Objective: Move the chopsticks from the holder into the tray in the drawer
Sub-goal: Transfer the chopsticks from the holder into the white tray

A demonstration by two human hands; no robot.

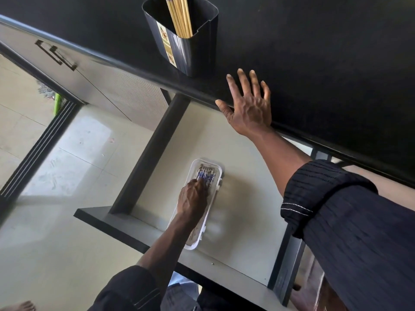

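A dark holder (190, 50) stands near the front edge of the black counter (314, 52), with several yellow chopsticks (179, 16) upright in it. Below, the drawer (242, 140) is pulled out, and a white tray (217, 173) lies on its pale floor. Several chopsticks with blue-patterned ends (205, 173) lie in the tray. My left hand (193, 198) is down in the tray, fingers bent onto those chopsticks. My right hand (249, 106) lies flat with spread fingers on the counter's edge, right of the holder, holding nothing.
The drawer's dark front panel (116, 223) juts toward me at the lower left. Grey cabinet doors with dark handles (56, 55) run along the left. A pale tiled floor (45, 232) and a sliding-door track (33, 151) lie beyond. A bare foot (20, 306) shows bottom left.
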